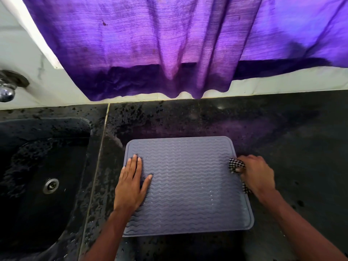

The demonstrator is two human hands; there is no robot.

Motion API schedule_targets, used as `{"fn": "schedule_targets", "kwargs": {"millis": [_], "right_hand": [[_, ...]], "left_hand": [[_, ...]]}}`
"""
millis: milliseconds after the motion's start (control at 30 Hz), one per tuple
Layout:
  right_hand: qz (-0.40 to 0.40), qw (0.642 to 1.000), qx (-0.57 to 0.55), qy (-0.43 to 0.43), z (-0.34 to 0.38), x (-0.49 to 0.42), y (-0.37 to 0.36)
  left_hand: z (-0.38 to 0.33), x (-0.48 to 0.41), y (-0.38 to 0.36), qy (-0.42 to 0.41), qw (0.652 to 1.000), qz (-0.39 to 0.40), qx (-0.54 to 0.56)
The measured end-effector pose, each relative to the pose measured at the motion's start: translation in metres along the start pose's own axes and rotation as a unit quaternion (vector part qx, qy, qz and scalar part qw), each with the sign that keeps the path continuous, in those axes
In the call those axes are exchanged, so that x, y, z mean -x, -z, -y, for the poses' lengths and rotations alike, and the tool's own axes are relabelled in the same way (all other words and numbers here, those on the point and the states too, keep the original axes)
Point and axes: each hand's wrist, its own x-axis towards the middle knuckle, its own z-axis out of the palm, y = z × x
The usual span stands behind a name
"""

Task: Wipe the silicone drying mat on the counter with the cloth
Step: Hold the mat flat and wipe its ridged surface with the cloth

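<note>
A grey silicone drying mat (190, 187) with wavy ridges lies flat on the dark counter (291, 138). My left hand (131, 183) rests flat on the mat's left side, fingers straight and pointing away from me. At the mat's right edge my right hand (258, 174) grips a bunched black-and-white checked cloth (235, 163). Part of the cloth sticks out from under the hand's near side, and the hand hides most of it.
A dark sink (37, 129) with a metal drain (50, 185) lies left of the mat. A metal tap (7, 89) is mounted on the white wall at far left. A purple curtain (169, 44) hangs down to the counter's back edge.
</note>
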Motion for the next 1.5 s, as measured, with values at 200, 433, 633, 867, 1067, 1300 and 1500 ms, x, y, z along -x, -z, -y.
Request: {"fn": "schedule_targets", "kwargs": {"millis": [200,433,633,867,1067,1300,1500], "right_hand": [[-0.026,0.992,-0.106,0.057,0.074,0.012,-0.005],[-0.006,0.985,-0.118,0.122,0.122,0.024,-0.036],[0.018,0.993,-0.073,0.088,0.043,0.013,-0.015],[0.013,0.999,-0.036,0.012,-0.008,0.001,0.004],[-0.062,0.99,-0.095,0.086,0.037,0.006,-0.007],[-0.056,0.967,-0.064,0.238,0.074,-0.008,-0.028],[-0.04,0.951,0.027,0.304,0.015,-0.023,-0.005]], "left_hand": [[-0.006,0.002,-0.003,0.02,0.999,-0.021,-0.023],[-0.007,0.004,-0.004,0.017,0.999,-0.028,-0.028],[-0.009,0.003,0.0,0.024,0.999,-0.017,-0.03],[-0.01,0.003,0.002,0.028,0.999,-0.01,-0.024],[-0.011,0.002,0.0,0.036,0.999,-0.007,-0.023],[-0.008,0.002,-0.003,0.036,0.998,-0.011,-0.04],[-0.008,0.002,-0.003,0.038,0.998,-0.009,-0.049]]}}
